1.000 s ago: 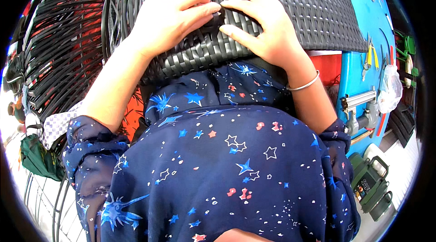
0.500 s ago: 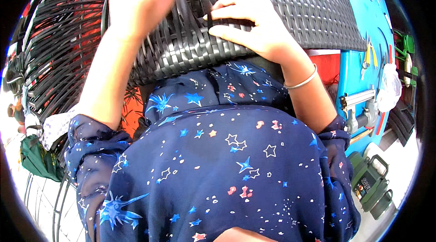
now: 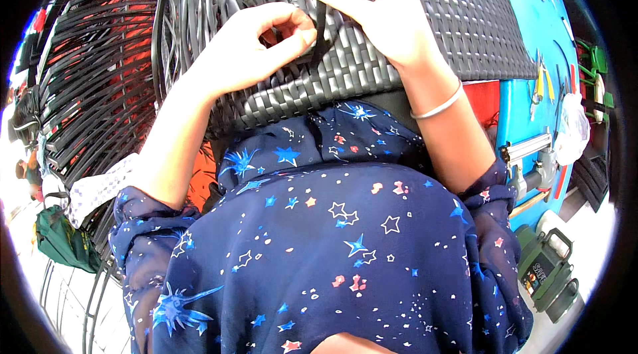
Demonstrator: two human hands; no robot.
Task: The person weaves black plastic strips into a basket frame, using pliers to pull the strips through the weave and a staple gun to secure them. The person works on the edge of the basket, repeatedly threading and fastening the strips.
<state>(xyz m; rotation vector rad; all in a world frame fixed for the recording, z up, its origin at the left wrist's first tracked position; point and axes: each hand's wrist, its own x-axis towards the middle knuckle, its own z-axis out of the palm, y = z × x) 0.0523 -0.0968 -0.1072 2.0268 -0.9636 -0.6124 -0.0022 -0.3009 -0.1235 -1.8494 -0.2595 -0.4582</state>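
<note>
L. hand point(image 3: 249, 48) & R. hand point(image 3: 389, 15) positioned at blk. strip point(image 3: 321, 18), above woven panel point(image 3: 458, 28) on lap.
Strip is gripped btwn. thumb & index of R. hand, nr. top edge of view; opening is narrow, w/ other fingers partly hidden. Thumb & index of L. hand are curled into a near-closed ring, tips set adj. to strip, lower than R. hand; whether strip is pinched there cannot be told. Strip is run approx. vert. past both sets of fingertips, down to the weave. L. forearm is angled up & inward from lower L., wrist bent toward strip. R. forearm is angled up & inward from lower R., w/ bracelet point(image 3: 438, 103) worn at wrist. Loose strips point(image 3: 199, 8) are seen on panel, beyond L. hand.
</note>
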